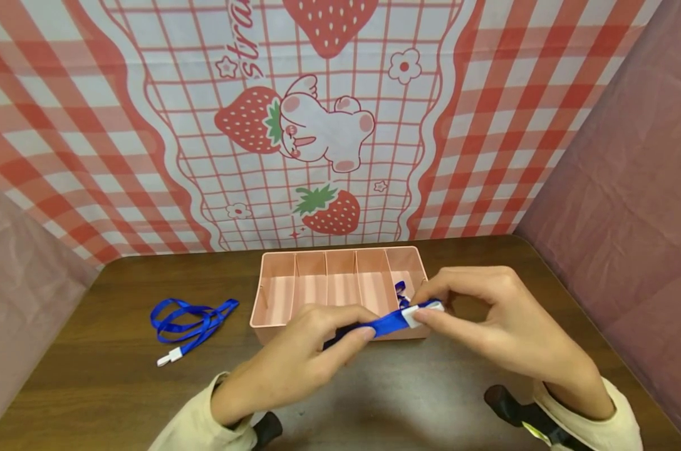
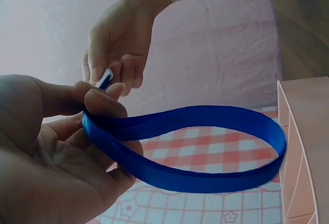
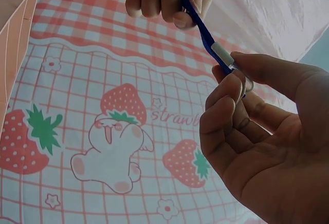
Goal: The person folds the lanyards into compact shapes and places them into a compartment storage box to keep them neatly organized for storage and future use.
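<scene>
L hand (image 1: 309, 354) pinches a blue strap (image 1: 389, 323) btwn thumb & index. R hand (image 1: 506, 332) has thumb & fingertips closed on the white clip (image 1: 412, 316) at the strap's end, so a short bit runs btwn the two hands. I see the rest loop out past the L fingers, near the pink box (image 1: 277, 294). From the head cam, strap & clip cross the box's near R part; can't tell how high up they are. Box has 5 compts; the far R one has some blue ribbon (image 1: 400, 288) w/ a bit of white, partly hidden by the R fingers. Off to the L on the brown table (image 1: 86, 369), well apart from the box, lies a 2nd lanyard (image 1: 225, 308), loosely coiled, white end (image 1: 175, 355) toward the person. Strawberry-print cloth (image 1: 498, 113) hangs behind.
</scene>
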